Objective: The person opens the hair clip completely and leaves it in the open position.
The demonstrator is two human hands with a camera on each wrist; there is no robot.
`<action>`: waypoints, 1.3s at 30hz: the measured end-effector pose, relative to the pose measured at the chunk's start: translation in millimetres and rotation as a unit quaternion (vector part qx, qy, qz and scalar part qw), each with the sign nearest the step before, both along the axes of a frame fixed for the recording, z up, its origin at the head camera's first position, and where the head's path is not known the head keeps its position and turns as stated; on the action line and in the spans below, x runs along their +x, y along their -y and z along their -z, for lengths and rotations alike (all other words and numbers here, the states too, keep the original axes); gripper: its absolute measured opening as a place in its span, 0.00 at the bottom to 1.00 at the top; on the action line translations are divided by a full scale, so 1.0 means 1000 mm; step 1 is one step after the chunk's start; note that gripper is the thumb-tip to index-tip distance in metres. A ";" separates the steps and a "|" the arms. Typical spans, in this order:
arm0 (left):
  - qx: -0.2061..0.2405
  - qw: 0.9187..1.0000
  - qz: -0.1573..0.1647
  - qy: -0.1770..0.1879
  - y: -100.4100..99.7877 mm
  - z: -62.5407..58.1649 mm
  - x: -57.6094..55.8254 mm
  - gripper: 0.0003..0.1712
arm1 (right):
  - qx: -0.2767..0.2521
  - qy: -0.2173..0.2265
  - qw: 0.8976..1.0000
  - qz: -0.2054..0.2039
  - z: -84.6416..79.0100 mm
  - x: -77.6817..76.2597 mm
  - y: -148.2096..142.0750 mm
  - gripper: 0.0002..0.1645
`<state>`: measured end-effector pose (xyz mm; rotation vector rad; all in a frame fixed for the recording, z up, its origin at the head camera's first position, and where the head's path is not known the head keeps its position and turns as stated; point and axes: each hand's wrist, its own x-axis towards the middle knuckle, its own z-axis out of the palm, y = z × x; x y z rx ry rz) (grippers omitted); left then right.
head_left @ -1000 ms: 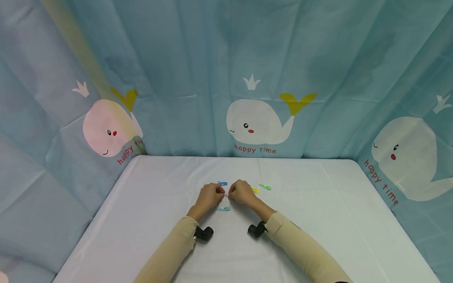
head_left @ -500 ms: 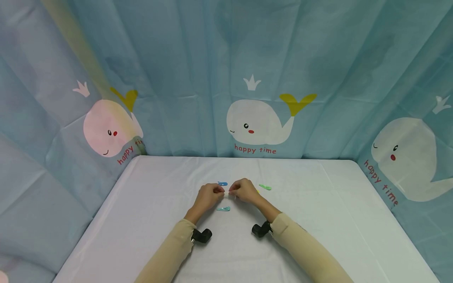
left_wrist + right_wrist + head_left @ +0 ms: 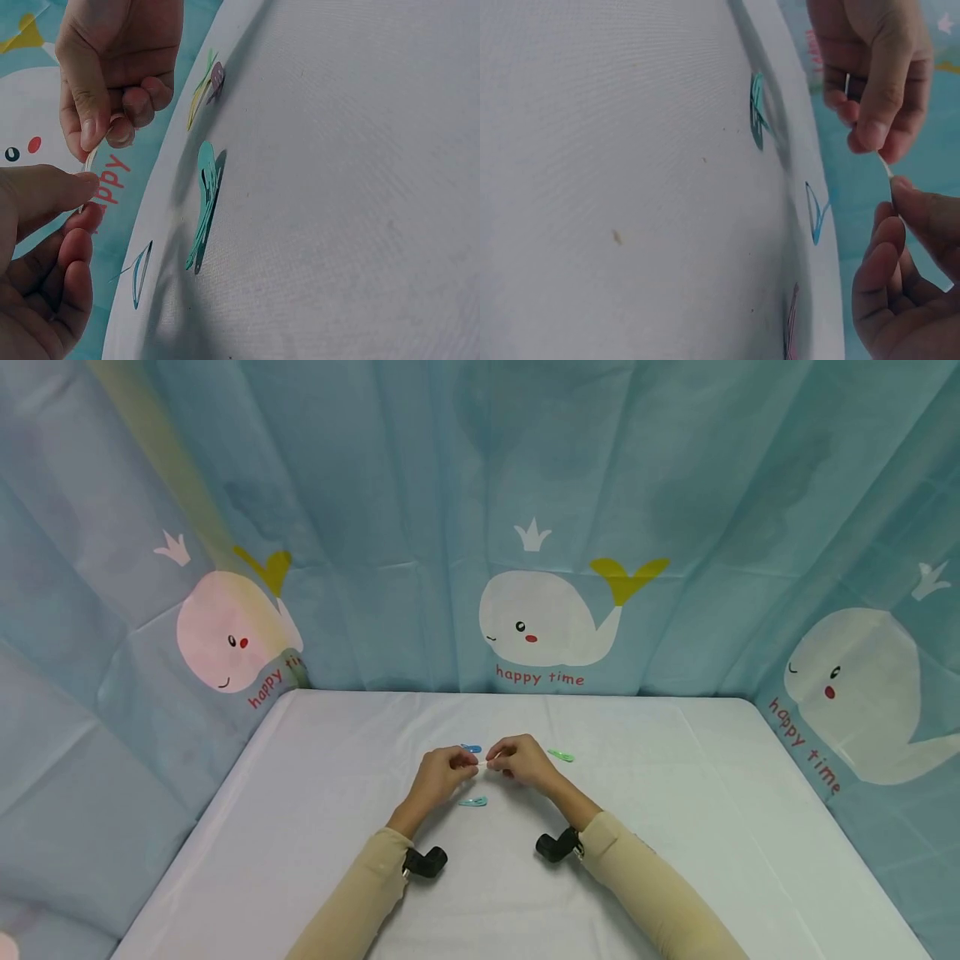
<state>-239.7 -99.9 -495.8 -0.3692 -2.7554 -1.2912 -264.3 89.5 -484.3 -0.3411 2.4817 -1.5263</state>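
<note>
Between both hands is a slim cream hair clip (image 3: 482, 764), seen nearly edge-on and partly hidden by fingers. My left hand (image 3: 440, 777) pinches one end between thumb and index finger, and my right hand (image 3: 521, 762) pinches the other. The pale strip (image 3: 91, 160) shows between the fingertips in the left wrist view; the right wrist view shows it as a thin line (image 3: 886, 165). Both hands are raised above the table. Just in front of them lies a teal snap hair clip (image 3: 474, 802), and a blue one (image 3: 471, 748) lies behind, standing partly open.
A green hair clip (image 3: 561, 756) lies right of the right hand on the white table (image 3: 660, 860). The left wrist view also shows a yellow clip (image 3: 196, 105) and a purple clip (image 3: 217, 81). A blue whale-print curtain (image 3: 390, 527) surrounds the table's back and sides.
My right hand has moved slightly up and to the right, widening the gap between the hands. The yellow clip, visible beside it earlier, is now hidden in the head view.
</note>
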 end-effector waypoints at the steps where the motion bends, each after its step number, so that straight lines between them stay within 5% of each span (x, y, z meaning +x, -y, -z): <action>1: 0.001 1.000 0.001 0.000 0.000 0.000 0.000 0.04 | -0.007 0.005 1.000 0.001 0.000 0.000 -0.001 0.03; 10: 0.016 0.999 -0.004 -0.043 -0.002 -0.001 0.000 0.04 | -0.058 0.048 0.997 0.002 0.003 -0.004 -0.006 0.07; 20: 0.015 0.998 -0.010 -0.061 -0.003 -0.001 0.001 0.03 | -0.026 0.047 0.998 -0.044 0.000 -0.002 -0.010 0.12; 39: 0.063 0.998 -0.002 0.025 -0.001 -0.005 0.000 0.05 | -0.050 0.062 0.997 0.009 -0.004 0.003 -0.011 0.10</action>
